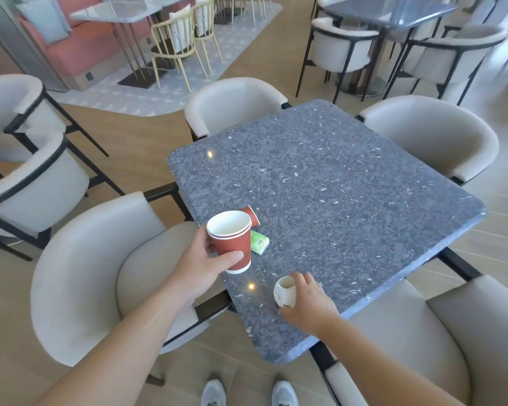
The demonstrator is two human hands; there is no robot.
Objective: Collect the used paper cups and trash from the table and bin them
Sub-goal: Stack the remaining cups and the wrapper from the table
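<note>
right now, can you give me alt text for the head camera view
A person's left hand holds two stacked red paper cups above a speckled grey table, while the right hand closes on a white cup near the table's edge. A third red cup lies tipped beside a green packet; cream chairs surround the table.

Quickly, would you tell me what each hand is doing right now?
Left hand: closed around stacked red paper cups.
Right hand: closed on a paper cup tipped on the table.
</note>
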